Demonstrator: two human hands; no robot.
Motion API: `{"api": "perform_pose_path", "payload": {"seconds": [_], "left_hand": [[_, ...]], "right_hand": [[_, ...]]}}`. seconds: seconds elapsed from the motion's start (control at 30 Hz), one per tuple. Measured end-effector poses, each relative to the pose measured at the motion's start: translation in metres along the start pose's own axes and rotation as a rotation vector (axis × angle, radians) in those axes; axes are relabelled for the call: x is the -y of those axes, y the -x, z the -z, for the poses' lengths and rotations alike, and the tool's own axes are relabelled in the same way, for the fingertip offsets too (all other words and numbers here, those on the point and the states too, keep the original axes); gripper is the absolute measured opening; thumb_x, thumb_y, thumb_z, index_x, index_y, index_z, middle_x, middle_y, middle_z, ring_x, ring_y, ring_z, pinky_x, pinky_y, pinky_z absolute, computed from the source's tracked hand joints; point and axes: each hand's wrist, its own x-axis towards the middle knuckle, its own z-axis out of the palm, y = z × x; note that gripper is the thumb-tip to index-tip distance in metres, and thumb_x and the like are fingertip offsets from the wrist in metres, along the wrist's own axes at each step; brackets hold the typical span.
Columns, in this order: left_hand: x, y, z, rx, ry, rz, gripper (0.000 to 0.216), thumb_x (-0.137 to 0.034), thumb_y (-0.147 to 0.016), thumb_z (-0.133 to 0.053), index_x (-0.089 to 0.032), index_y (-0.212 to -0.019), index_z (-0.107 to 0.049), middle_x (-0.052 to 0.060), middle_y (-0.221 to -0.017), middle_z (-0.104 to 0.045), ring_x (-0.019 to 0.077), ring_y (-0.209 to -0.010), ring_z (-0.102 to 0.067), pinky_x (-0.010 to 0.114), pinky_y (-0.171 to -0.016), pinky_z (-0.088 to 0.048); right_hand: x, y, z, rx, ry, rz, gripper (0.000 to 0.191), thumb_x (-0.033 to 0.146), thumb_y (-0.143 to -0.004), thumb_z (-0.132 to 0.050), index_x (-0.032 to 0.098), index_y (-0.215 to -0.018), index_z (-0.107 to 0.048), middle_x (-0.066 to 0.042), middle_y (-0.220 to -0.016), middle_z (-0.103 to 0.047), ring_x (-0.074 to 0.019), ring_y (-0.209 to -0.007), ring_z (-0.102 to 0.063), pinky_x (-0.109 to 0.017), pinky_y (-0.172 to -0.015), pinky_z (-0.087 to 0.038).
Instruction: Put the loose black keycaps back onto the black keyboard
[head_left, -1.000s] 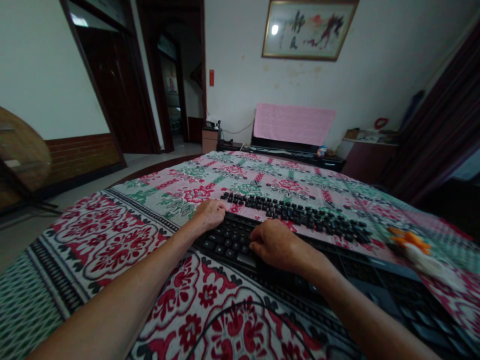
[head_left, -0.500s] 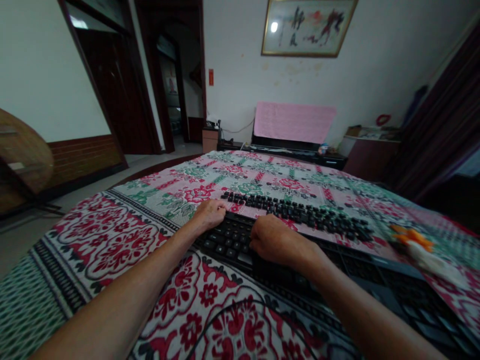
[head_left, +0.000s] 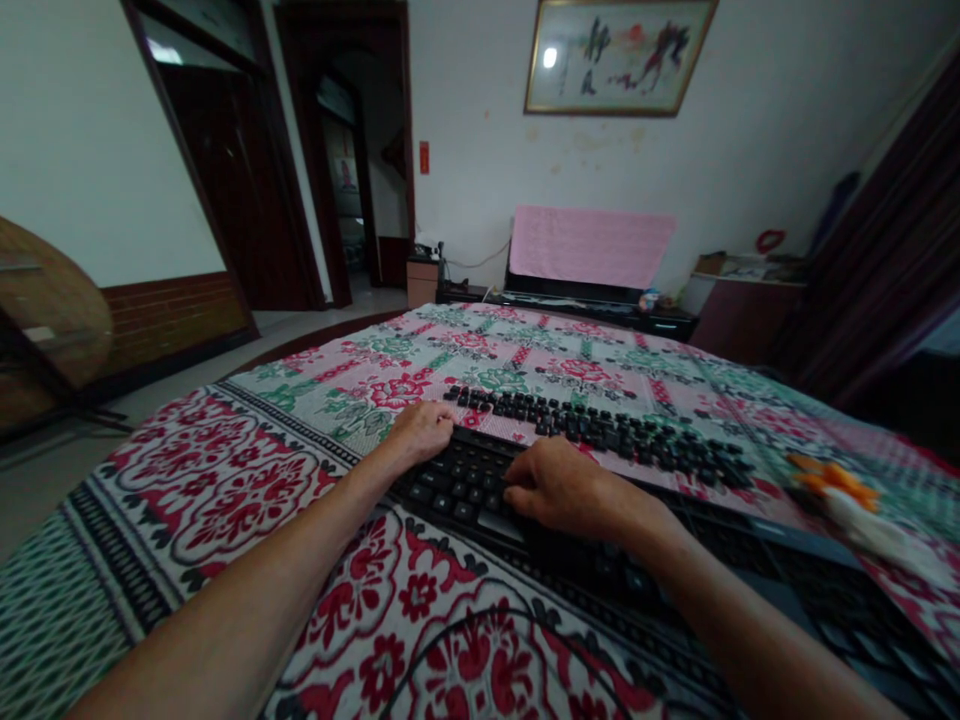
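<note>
A black keyboard (head_left: 454, 482) lies across the patterned cloth, its right part reaching beyond my right forearm. My left hand (head_left: 421, 432) is closed on its far left edge, with the thumb side against the rim. Over the keys in the left half is my right hand (head_left: 559, 487), fingers curled and thumb bent in. Whatever those fingertips may hold is hidden. Behind the keyboard, several loose black keycaps (head_left: 611, 432) lie in a long uneven band on the cloth.
The red, white and green cloth (head_left: 420, 590) covers a large table. A thin black cable (head_left: 480, 612) loops in front of the keyboard. At the right lies an orange and white thing (head_left: 840, 485), blurred. Beyond stand a pink-covered screen (head_left: 592, 243) and a low cabinet.
My right hand has shifted slightly to the right and down, its fingers a little less tightly curled. My left hand stays on the keyboard's edge. The view has tilted slightly.
</note>
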Motion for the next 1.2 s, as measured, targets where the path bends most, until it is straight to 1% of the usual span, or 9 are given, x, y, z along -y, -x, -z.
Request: {"api": "perform_pose_path", "payload": {"seconds": [0.13, 0.27, 0.3, 0.37, 0.43, 0.57, 0.8, 1.03, 1.2], "left_hand": [[0.003, -0.001, 0.002, 0.001, 0.06, -0.001, 0.028, -0.024, -0.07, -0.039, -0.023, -0.082, -0.065, 0.0, -0.077, -0.064, 0.0151, -0.072, -0.054, 0.025, -0.067, -0.039], [-0.008, 0.003, 0.017, -0.153, 0.167, -0.079, 0.028, -0.027, -0.07, -0.044, -0.022, -0.09, -0.063, 0.001, -0.083, -0.063, 0.0139, -0.073, -0.054, 0.026, -0.07, -0.039], [-0.014, 0.005, 0.022, -0.123, 0.234, -0.124, 0.026, -0.028, -0.069, -0.046, -0.021, -0.086, -0.063, 0.001, -0.08, -0.063, 0.0128, -0.069, -0.054, 0.024, -0.067, -0.04], [-0.028, 0.01, 0.03, 0.084, 0.412, -0.276, 0.023, -0.029, -0.068, -0.049, -0.018, -0.083, -0.063, 0.001, -0.075, -0.062, 0.0107, -0.066, -0.053, 0.021, -0.061, -0.04], [-0.041, 0.016, 0.035, 0.233, 0.532, -0.39, 0.023, -0.027, -0.067, -0.052, -0.016, -0.085, -0.063, 0.001, -0.074, -0.062, 0.0096, -0.066, -0.053, 0.019, -0.06, -0.04], [-0.055, 0.023, 0.033, 0.335, 0.622, -0.528, 0.021, -0.019, -0.067, -0.052, -0.015, -0.084, -0.063, 0.0, -0.076, -0.062, 0.0086, -0.069, -0.053, 0.017, -0.064, -0.039], [-0.05, 0.023, 0.027, 0.488, 0.749, -0.493, 0.023, -0.019, -0.067, -0.052, -0.014, -0.088, -0.06, 0.0, -0.076, -0.06, 0.0083, -0.068, -0.051, 0.017, -0.063, -0.039], [-0.05, 0.023, 0.024, 0.454, 0.747, -0.474, 0.018, -0.02, -0.067, -0.052, -0.014, -0.083, -0.059, -0.001, -0.073, -0.058, 0.0074, -0.066, -0.049, 0.018, -0.063, -0.038], [-0.046, 0.02, 0.026, 0.477, 0.776, -0.454, 0.024, -0.022, -0.067, -0.052, -0.015, -0.089, -0.058, 0.0, -0.075, -0.059, 0.0074, -0.065, -0.05, 0.017, -0.059, -0.038]], "right_hand": [[-0.009, -0.001, 0.004, 0.118, -0.225, -0.057, 0.023, 0.029, -0.068, -0.044, 0.013, -0.062, -0.06, -0.002, -0.055, -0.056, -0.008, -0.045, -0.045, -0.018, -0.04, -0.032], [-0.02, 0.003, 0.014, 0.191, -0.549, -0.046, 0.024, 0.035, -0.07, -0.047, 0.013, -0.069, -0.057, -0.001, -0.058, -0.055, -0.0087, -0.049, -0.05, -0.02, -0.045, -0.041], [-0.022, 0.005, 0.017, 0.193, -0.615, -0.029, 0.024, 0.035, -0.07, -0.048, 0.013, -0.07, -0.057, -0.001, -0.058, -0.055, -0.0089, -0.051, -0.051, -0.02, -0.047, -0.042], [-0.026, 0.007, 0.021, 0.206, -0.725, -0.01, 0.024, 0.036, -0.069, -0.05, 0.013, -0.072, -0.056, 0.0, -0.06, -0.054, -0.0087, -0.054, -0.052, -0.02, -0.05, -0.044], [-0.029, 0.008, 0.023, 0.221, -0.8, -0.015, 0.024, 0.037, -0.069, -0.051, 0.014, -0.072, -0.056, 0.001, -0.061, -0.053, -0.0082, -0.055, -0.052, -0.021, -0.052, -0.045], [-0.032, 0.009, 0.021, 0.224, -0.884, -0.042, 0.025, 0.038, -0.068, -0.053, 0.013, -0.071, -0.055, 0.002, -0.06, -0.052, -0.0072, -0.054, -0.051, -0.022, -0.054, -0.046], [-0.035, 0.005, 0.012, 0.252, -0.97, -0.051, 0.024, 0.036, -0.069, -0.053, 0.013, -0.074, -0.054, 0.001, -0.065, -0.055, -0.0067, -0.055, -0.052, -0.022, -0.057, -0.046], [-0.034, 0.001, 0.009, 0.15, -1.04, -0.039, 0.02, 0.029, -0.067, -0.056, 0.015, -0.081, -0.058, 0.0, -0.076, -0.057, -0.0085, -0.068, -0.052, -0.023, -0.065, -0.046], [-0.036, 0.0, 0.007, 0.188, -1.077, -0.072, 0.02, 0.026, -0.065, -0.058, 0.014, -0.081, -0.058, 0.0, -0.072, -0.057, -0.0084, -0.066, -0.053, -0.025, -0.065, -0.046]]}}
